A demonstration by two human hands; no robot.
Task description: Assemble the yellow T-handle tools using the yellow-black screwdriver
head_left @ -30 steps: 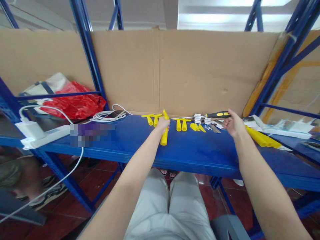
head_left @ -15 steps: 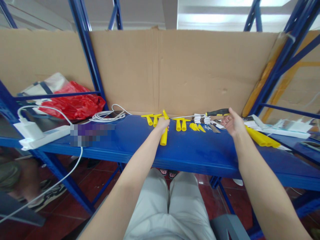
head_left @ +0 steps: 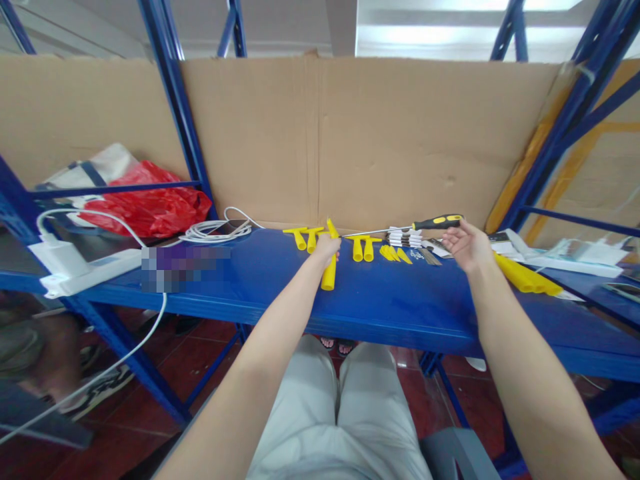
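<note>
A yellow piece (head_left: 329,277) shaped like a tube is held up over the blue counter (head_left: 395,300) by the left hand (head_left: 329,248), whose fingers are wrapped tight around its upper part. The piece looks like plastic, so it is probably light, stiff and a bit slippery, and not easily broken. It is best gripped around the fat round part, as a firm hold there should stop it from turning. A long screwdriver (head_left: 431,223) is held almost flat by the right hand (head_left: 469,247). Only the end of its black and yellow handle is pinched by the fingertips; the rest of that hand is loosely curled and partly open. The thin tip is pointed at the yellow piece, right by the left hand, but whether a screw is touched cannot be told. The screwdriver is likely stiff, and heavier at the handle. The left arm (head_left: 270,340) is stretched forward and in to the middle, and the right arm (head_left: 520,353) is held out wide. Yellow T-shaped bits (head_left: 363,248) are set out on both sides of the left hand.
</note>
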